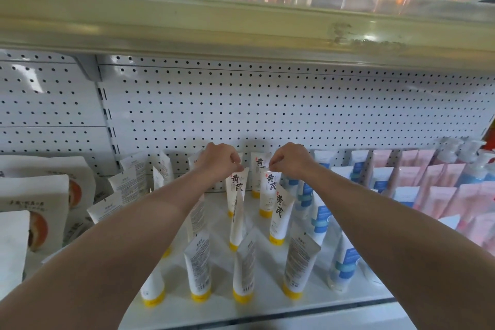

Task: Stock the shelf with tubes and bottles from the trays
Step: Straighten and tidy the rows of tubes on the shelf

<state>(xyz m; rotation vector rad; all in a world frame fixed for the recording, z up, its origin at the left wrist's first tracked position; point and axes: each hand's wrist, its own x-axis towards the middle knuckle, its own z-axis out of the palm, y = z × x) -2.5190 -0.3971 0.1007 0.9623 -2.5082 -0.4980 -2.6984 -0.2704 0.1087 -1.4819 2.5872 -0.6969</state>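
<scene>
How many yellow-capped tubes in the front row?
4 yellow-capped tubes: leftmost against the left forearm, two central, rightmost beside a blue-labelled tube. The forearm may hide more.

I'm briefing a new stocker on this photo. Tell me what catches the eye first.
First, two bare arms reaching to the shelf's middle, where the left hand and right hand each pinch the top of a standing white tube with a yellow cap. More such tubes stand in front; blue tubes and pink tubes fill the right, below the white pegboard.

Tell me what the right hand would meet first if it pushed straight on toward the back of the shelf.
Probably the white yellow-capped tube standing behind it, then the white pegboard back panel; depth is unclear.
</scene>
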